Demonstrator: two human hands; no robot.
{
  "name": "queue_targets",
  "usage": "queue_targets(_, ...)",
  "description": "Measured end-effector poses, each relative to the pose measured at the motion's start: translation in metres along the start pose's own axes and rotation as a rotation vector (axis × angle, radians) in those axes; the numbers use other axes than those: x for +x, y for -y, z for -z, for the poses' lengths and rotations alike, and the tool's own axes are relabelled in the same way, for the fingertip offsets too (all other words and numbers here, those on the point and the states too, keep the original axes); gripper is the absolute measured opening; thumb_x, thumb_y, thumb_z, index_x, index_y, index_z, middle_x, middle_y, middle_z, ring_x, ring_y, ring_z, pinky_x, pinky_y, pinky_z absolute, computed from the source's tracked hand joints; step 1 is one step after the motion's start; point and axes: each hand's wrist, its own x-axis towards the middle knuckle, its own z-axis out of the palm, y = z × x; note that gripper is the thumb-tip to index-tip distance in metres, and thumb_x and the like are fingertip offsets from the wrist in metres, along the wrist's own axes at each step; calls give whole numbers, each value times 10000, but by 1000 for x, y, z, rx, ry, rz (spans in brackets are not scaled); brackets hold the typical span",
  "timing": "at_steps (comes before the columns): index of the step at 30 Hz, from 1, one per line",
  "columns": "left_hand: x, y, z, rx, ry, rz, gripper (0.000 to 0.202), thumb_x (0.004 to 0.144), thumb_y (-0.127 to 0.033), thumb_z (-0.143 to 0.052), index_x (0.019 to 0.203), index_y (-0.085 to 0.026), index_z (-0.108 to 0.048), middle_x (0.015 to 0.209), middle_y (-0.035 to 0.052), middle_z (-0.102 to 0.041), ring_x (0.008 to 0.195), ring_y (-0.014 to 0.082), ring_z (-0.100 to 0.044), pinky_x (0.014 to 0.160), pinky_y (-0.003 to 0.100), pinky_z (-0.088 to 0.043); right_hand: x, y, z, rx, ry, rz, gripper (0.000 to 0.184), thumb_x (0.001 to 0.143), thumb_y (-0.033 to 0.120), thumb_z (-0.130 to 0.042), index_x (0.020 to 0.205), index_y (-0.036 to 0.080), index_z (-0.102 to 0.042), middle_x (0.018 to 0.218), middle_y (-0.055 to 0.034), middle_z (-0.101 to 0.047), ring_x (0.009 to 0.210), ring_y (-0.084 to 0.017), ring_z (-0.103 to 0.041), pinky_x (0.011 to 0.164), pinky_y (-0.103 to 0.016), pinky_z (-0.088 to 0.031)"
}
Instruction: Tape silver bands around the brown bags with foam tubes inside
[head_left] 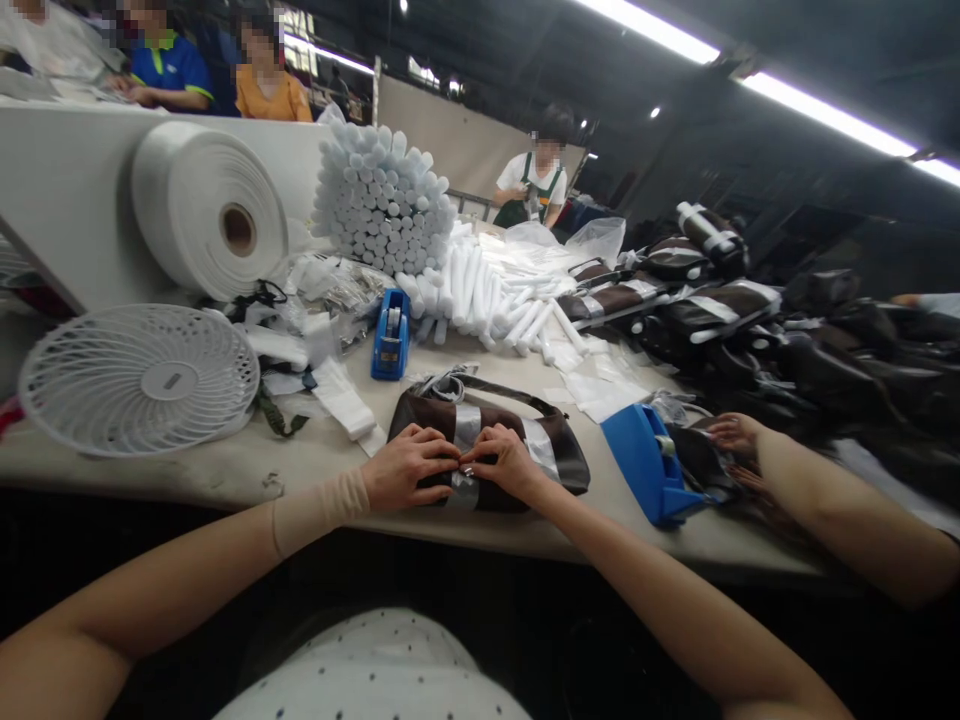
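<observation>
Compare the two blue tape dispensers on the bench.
The far dispenser stands upright, while the near dispenser lies tilted over. The far dispenser sits beyond the bag, and the near dispenser sits to its right, looking larger in view. Both are blue.

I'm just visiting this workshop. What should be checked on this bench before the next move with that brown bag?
Left hand and right hand on the brown handbag: ok, they meet at its front.
Silver band lying flat: cannot tell, the hands cover part of it.
Blue tape dispenser within reach: ok, right of the bag.
That dispenser free: not ok, a co-worker's hand is beside it.
Fan apart from the bag: ok.
</observation>
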Motion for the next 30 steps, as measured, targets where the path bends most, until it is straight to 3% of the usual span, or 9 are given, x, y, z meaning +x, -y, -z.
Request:
queue_targets(11,0,1,-1,-19,-2,0,362,928,-442,-563,1210,-230,-643,1212,58,-652,1118,245,-519,903,394,-347,-7,12,-1,-65,-7,-68,167,722,351,-836,853,279,-762,816,-8,-660,803,-188,-560,756,-346,-346)
queue_targets(23,-1,2,-1,-1,13,-34,393,945,-443,-539,1248,-200,-604,1230,85,-626,1115,245,-518,902,391,-355,-10,24,1,-70,37,-152,175,770,341,-799,911,255,-742,872,-17,-653,868,-195,-568,810,-357,-338)
queue_targets(30,-1,2,1,4,42,-52,388,958,-434,-522,1250,-187,-587,1189,83,-646,1104,248,-527,872,385,-364,-15,21,-1,-50,-1,-136,200,767,347,-803,929,253,-732,872,-13,-641,879,-192,-563,824,-354,-352)
